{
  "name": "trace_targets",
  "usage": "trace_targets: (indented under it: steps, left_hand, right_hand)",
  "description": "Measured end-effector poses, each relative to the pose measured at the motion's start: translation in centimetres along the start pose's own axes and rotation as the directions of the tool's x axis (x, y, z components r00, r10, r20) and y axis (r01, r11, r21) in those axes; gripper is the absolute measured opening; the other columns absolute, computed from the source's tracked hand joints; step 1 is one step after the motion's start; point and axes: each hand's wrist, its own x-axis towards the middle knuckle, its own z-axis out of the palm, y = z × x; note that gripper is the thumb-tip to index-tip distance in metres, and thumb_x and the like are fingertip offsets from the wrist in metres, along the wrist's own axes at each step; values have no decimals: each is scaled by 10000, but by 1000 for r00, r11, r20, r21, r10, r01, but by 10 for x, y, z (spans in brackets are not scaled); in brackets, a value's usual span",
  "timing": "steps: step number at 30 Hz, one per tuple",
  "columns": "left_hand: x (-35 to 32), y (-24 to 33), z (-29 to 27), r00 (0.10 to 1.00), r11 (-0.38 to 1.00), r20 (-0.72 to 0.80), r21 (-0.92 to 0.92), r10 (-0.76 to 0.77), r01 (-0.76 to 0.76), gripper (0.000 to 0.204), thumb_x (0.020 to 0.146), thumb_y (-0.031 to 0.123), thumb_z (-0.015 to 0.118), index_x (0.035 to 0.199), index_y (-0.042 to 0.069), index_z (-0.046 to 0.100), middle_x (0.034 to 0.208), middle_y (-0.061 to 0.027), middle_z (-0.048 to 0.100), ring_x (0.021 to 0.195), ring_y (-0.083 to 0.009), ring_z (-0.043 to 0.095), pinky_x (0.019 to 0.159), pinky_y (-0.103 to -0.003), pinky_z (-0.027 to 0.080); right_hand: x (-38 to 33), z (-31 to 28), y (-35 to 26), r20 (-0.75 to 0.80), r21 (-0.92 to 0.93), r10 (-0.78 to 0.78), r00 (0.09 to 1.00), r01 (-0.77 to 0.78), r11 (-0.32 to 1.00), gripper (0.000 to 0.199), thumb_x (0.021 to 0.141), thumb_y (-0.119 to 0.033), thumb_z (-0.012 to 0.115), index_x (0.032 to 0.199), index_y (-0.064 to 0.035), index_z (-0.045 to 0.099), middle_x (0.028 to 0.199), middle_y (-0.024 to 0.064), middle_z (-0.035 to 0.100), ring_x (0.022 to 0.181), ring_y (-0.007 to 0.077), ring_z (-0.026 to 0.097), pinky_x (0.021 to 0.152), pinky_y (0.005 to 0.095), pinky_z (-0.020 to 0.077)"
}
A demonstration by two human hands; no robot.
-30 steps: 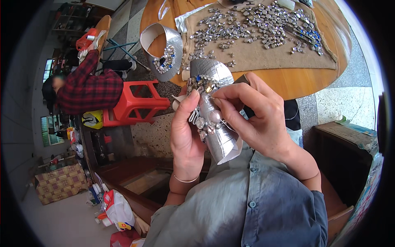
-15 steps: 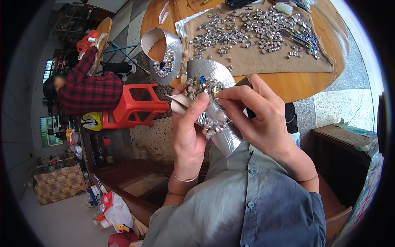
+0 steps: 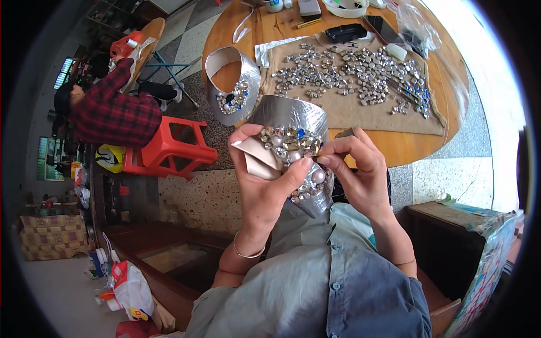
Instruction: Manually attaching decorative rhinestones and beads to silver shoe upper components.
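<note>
My left hand grips a curved silver piece, shaped like a shoe upper, with a pale lining folded back beside the fingers. Clear rhinestones, round pearls and a blue stone cover its middle, and my left thumb presses on them. At the right edge of this beading my right hand is closed in a pinch of thumb and forefinger. Whatever sits between those fingertips is too small to make out. A similar silver piece with a beaded cluster stands on the table, just beyond my left hand.
Many loose rhinestones lie on a brown cloth on the wooden table, with tweezers, a phone and a black case. To the left, a person in a plaid shirt sits on a red stool.
The view has shifted, showing more of the table's far side. The silver piece has turned so that more beading faces me. My right hand stays pinched at its edge.
</note>
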Motion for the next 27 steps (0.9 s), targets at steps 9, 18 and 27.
trace_targets:
  steps: [9, 18, 27]
  left_hand:
    - [2, 2, 4, 993, 992, 95, 94, 75, -84, 620, 680, -92, 671, 1125, 72, 271, 1005, -79, 433, 862, -118, 545, 711, -233, 492]
    - [-3, 0, 11, 991, 992, 69, 39, 114, -117, 620, 677, -93, 668, 1129, 68, 274, 1004, -65, 419, 865, -109, 538, 710, -229, 485]
    - [-1, 0, 7, 980, 979, 93, 93, 174, -183, 667, 649, -90, 687, 1143, 72, 269, 1012, -67, 416, 886, -113, 516, 723, -241, 480]
  right_hand:
    - [0, -11, -3, 61, -160, -49, 997, 58, 985, 87, 724, 41, 653, 791, 6, 609, 762, 48, 595, 681, 112, 515, 660, 237, 408]
    - [-10, 4, 11, -78, 190, 145, 986, -128, 973, 112, 716, 33, 671, 816, 2, 632, 692, 20, 599, 672, 111, 528, 588, 233, 422]
    - [-10, -3, 6, -75, -200, -148, 986, 131, 971, 144, 704, 75, 649, 815, -15, 637, 720, 55, 595, 644, 140, 539, 571, 249, 425]
